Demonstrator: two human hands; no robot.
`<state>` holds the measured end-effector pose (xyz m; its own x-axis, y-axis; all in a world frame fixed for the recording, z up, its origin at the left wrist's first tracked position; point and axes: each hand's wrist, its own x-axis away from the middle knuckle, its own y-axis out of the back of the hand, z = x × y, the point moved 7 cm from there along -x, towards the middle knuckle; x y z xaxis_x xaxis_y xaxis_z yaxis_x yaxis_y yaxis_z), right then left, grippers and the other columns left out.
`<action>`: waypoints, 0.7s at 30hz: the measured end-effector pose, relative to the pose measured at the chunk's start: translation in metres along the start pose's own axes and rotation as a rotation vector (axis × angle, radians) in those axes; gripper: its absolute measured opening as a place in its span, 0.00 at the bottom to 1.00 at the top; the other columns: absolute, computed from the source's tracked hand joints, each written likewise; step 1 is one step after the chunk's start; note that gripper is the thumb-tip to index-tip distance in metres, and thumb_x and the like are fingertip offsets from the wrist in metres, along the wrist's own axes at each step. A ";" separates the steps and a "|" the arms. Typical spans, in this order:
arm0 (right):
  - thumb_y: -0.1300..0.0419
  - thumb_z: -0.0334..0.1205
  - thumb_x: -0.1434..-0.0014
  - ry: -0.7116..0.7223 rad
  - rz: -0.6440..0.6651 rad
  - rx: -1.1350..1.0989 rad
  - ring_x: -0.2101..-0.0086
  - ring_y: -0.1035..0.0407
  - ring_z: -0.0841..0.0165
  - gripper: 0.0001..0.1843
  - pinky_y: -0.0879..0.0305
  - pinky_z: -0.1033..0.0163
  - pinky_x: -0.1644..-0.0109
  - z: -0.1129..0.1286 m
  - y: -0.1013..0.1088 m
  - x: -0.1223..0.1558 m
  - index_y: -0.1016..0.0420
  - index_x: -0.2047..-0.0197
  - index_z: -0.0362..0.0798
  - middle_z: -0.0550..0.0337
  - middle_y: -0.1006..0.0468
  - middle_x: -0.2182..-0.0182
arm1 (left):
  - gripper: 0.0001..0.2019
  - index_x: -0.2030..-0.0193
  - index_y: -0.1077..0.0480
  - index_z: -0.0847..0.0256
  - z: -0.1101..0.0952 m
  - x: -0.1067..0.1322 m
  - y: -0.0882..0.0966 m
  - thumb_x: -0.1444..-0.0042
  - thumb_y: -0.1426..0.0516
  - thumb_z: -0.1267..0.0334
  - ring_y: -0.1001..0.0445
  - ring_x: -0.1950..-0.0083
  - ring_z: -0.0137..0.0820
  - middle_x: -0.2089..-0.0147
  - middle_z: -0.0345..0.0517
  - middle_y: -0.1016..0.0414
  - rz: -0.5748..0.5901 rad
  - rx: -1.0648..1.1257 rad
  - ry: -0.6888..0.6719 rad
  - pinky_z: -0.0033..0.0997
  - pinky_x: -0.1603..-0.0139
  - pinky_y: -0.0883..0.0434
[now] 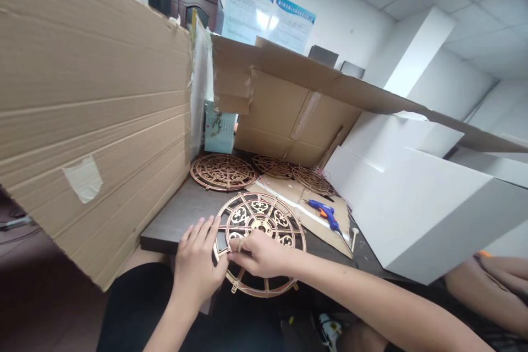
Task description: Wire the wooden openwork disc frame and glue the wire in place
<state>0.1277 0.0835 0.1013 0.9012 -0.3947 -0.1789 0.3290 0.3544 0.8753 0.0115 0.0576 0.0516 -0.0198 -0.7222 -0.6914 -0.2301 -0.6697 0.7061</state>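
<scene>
Fretwork disc (258, 224) at mouth of cardboard enclosure (272, 115), left hand (200, 258) tight on its edge, right hand (259, 254) pinched together.

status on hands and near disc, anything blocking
Left hand at edge of near disc. Right hand over disc, grip unclear. Glue gun clear of hands.

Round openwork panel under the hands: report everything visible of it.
A round, wood-like panel, tan with reddish lines: concentric rings, spokes, scrollwork around a pierced hub, small tabs on the rim. It lies roughly flat, its near part apparently past the dark table's edge. The left hand touches its left rim; the right hand reaches across it, covering part.
</scene>
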 end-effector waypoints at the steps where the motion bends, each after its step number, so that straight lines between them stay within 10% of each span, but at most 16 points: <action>1: 0.45 0.37 0.34 -0.002 -0.005 0.021 0.78 0.48 0.74 0.16 0.49 0.68 0.70 0.000 -0.001 0.001 0.43 0.73 0.49 0.69 0.43 0.80 | 0.32 0.33 0.35 0.68 0.000 0.000 0.000 0.45 0.46 0.61 0.33 0.33 0.51 0.34 0.59 0.30 0.002 -0.002 0.002 0.53 0.33 0.40; 13: 0.43 0.47 0.32 -0.240 -0.031 -0.087 0.79 0.41 0.74 0.22 0.46 0.67 0.72 -0.014 0.016 -0.003 0.24 0.74 0.44 0.64 0.31 0.82 | 0.32 0.32 0.37 0.72 -0.001 0.002 -0.001 0.44 0.46 0.62 0.35 0.32 0.52 0.32 0.61 0.32 0.020 0.017 0.038 0.54 0.32 0.43; 21: 0.55 0.50 0.26 -0.132 -0.147 -0.154 0.64 0.32 0.67 0.26 0.38 0.61 0.53 0.002 0.021 -0.010 0.27 0.68 0.46 0.56 0.26 0.67 | 0.32 0.33 0.36 0.72 -0.002 0.002 -0.003 0.45 0.46 0.63 0.35 0.32 0.52 0.32 0.61 0.32 0.013 0.027 0.038 0.53 0.31 0.45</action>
<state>0.1248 0.0933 0.1220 0.7990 -0.5556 -0.2299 0.5019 0.4057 0.7639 0.0138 0.0576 0.0483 0.0136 -0.7374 -0.6753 -0.2562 -0.6554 0.7105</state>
